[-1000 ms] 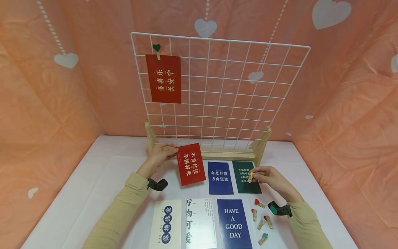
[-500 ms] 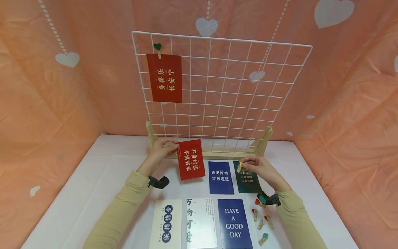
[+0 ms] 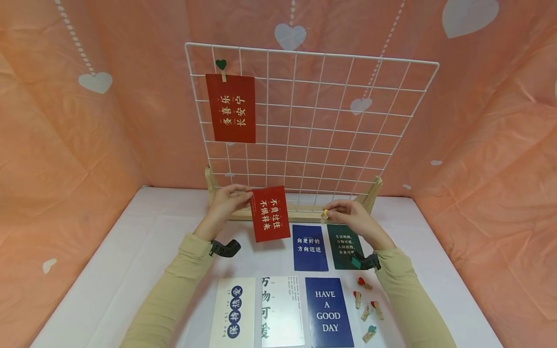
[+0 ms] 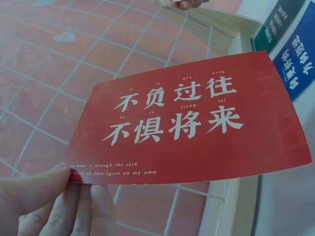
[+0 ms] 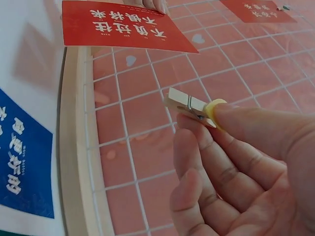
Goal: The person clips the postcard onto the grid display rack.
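Note:
My left hand (image 3: pixel 229 201) pinches a red card (image 3: pixel 270 213) with white Chinese characters by its left edge, lifted in front of the foot of the white wire grid (image 3: pixel 304 125). In the left wrist view thumb and fingers (image 4: pixel 59 196) pinch the red card (image 4: pixel 192 123) at its corner. My right hand (image 3: pixel 348 216) pinches a small wooden clothespin (image 3: pixel 324 213) with a yellow top, close to the grid's wooden base (image 3: pixel 304 210). The clothespin (image 5: pixel 189 105) shows clearly in the right wrist view. Another red card (image 3: pixel 230 108) hangs at the grid's upper left under a green heart clip (image 3: pixel 221 65).
On the white table lie a blue card (image 3: pixel 310 247), a dark green card (image 3: pixel 345 244), a "HAVE A GOOD DAY" card (image 3: pixel 327 312), two pale cards (image 3: pixel 256 314) and several heart clothespins (image 3: pixel 366 309). Pink heart-print cloth walls enclose the table.
Both hands have risen toward the grid: the left lifted the red card up and away from the table, the right carried the clothespin leftward and up to the grid's base.

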Motion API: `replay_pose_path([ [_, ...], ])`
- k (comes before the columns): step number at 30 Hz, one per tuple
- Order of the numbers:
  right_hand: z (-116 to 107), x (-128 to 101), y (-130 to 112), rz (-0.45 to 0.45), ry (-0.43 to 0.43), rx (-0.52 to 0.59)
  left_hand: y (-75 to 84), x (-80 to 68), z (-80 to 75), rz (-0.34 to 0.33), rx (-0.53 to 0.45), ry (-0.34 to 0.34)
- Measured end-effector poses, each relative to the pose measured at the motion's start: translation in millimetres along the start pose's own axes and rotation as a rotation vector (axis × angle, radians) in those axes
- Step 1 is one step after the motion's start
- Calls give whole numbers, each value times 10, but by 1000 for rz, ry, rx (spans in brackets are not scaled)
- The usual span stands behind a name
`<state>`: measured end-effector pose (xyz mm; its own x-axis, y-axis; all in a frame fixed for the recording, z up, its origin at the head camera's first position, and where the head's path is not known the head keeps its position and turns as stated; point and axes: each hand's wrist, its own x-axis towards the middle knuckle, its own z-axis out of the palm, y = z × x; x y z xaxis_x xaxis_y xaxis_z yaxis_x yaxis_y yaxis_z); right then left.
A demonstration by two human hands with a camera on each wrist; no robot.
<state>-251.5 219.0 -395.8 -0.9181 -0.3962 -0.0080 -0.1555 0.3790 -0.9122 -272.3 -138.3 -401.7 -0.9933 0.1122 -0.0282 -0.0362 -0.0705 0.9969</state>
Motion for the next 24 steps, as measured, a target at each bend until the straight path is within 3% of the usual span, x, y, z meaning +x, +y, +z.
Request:
replay_pose_path([
  [8,29,122,-170,-47,2,-71,103,-16,28,36,-8,6],
  [24,44,372,-440,-133,-12,-110,269,-20,28,64,21,1],
])
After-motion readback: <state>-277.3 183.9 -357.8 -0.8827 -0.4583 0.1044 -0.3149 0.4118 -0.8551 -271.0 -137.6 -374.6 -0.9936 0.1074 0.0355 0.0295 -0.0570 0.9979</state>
